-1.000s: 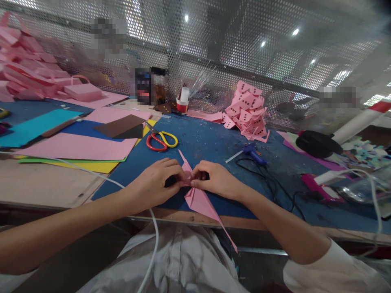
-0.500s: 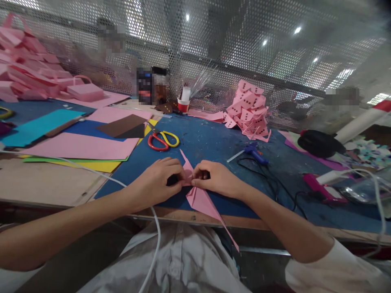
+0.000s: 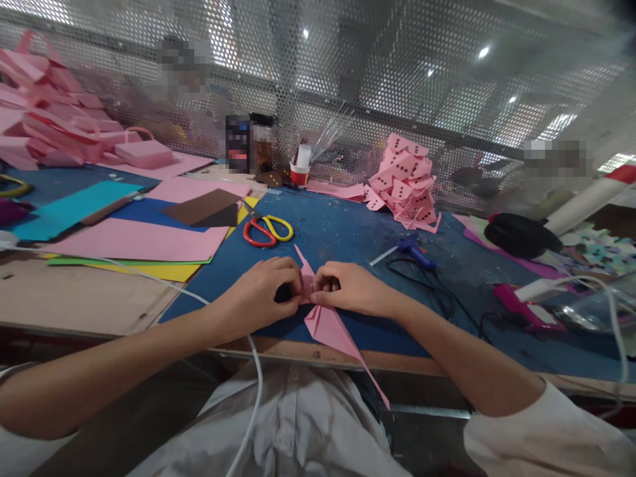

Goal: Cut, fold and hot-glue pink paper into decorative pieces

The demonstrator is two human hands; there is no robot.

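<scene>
A folded piece of pink paper (image 3: 335, 331) lies at the front edge of the blue work mat, its long pointed end hanging over the edge toward me. My left hand (image 3: 271, 288) pinches its left side between thumb and fingers. My right hand (image 3: 350, 289) grips the same paper just to the right, fingers curled and thumb pressed down. The fingertips hide part of the folds between the hands. Beyond my left hand rest scissors (image 3: 268, 230) with one red and one yellow handle. A blue glue gun (image 3: 416, 252) lies past my right hand.
Coloured paper sheets (image 3: 139, 240) are stacked at left, below a heap of pink paper bags (image 3: 59, 119). Pink pieces with dark dots (image 3: 401, 182) are piled at the back, near a paper cup (image 3: 299, 174). A white cable (image 3: 256, 371) crosses under my left forearm.
Both hands stay on the pink paper in nearly the same pinch. The view has shifted slightly, so things at the left sit a little further right and lower.
</scene>
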